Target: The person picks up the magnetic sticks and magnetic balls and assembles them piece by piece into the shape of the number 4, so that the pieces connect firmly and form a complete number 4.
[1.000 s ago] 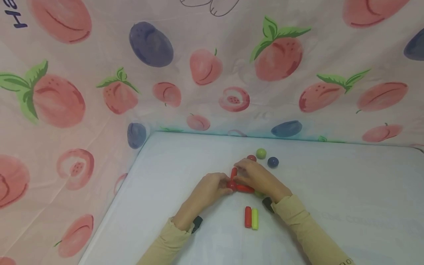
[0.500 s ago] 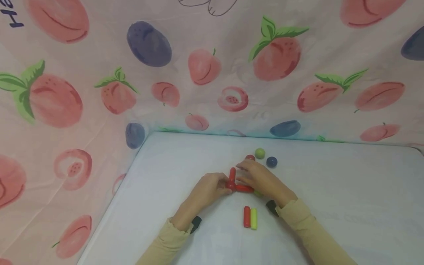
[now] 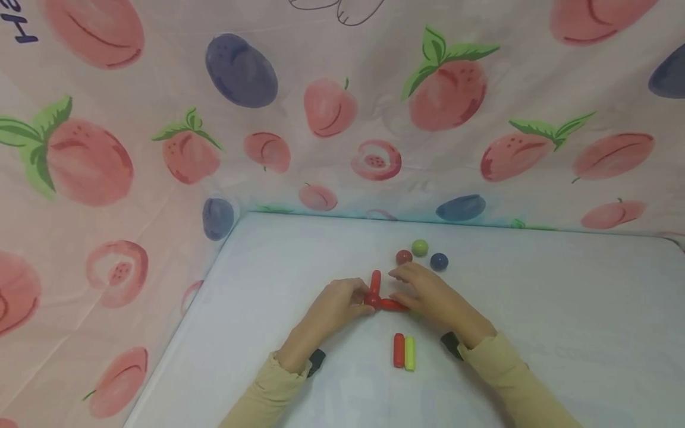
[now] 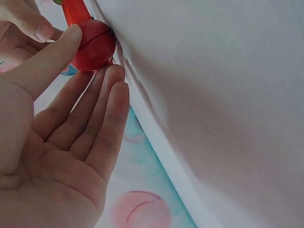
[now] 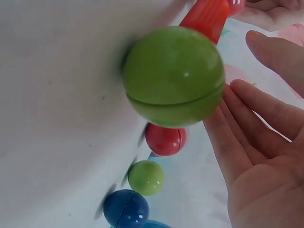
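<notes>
My left hand (image 3: pixel 339 303) pinches a glossy red ball (image 3: pixel 373 301) between thumb and fingertips; the left wrist view shows the thumb on the side of this ball (image 4: pixel 95 45). Two red sticks join at it: one stick (image 3: pixel 376 282) points away toward the back, the other stick (image 3: pixel 392 305) points right. At the right stick's far end is a green ball (image 5: pixel 173 78), mostly covered by my right hand in the head view. My right hand (image 3: pixel 436 297) hovers by that stick, its fingers loosely spread and holding nothing.
Behind my right hand lie a loose red ball (image 3: pixel 404 257), a light green ball (image 3: pixel 420 247) and a blue ball (image 3: pixel 439 261). Nearer the front, a red stick (image 3: pixel 399 351) and a yellow stick (image 3: pixel 409 353) lie side by side on the white table (image 3: pixel 267 249). Fruit-printed cloth (image 3: pixel 374 119) walls the back and left.
My right hand has drawn back to the right from the upright-pointing red stick, leaving it and the loose red ball more exposed. My left hand keeps its grip on the red ball.
</notes>
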Tool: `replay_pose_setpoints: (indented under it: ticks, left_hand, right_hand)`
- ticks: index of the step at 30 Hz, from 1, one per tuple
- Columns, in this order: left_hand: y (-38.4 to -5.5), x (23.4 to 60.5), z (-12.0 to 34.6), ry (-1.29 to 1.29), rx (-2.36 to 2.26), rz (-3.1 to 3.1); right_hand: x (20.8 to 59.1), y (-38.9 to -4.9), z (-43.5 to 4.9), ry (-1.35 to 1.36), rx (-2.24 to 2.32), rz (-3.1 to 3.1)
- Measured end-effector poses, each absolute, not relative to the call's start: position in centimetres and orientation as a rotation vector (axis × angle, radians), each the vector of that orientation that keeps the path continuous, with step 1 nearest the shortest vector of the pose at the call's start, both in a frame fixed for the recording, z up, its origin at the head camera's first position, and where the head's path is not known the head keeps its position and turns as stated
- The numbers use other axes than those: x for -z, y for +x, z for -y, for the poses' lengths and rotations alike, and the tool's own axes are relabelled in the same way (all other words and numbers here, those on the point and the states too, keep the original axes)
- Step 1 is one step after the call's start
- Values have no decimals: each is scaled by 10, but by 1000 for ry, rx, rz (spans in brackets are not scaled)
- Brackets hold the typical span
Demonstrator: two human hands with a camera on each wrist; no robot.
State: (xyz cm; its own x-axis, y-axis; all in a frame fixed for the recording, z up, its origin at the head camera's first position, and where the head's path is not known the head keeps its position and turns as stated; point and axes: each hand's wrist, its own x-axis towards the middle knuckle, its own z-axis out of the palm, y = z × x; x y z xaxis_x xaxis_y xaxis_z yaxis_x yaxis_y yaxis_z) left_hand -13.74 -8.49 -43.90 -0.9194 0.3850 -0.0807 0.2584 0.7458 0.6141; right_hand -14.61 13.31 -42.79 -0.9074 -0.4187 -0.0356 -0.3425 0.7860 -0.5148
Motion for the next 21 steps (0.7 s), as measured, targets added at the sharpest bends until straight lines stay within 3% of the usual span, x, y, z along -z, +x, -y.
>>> replay_pose_setpoints:
  ticks: [21]
  left_hand:
    - [-136, 438, 84, 535, -942, -2735]
  right_hand:
    - [418, -121, -142, -673, 717, -2854]
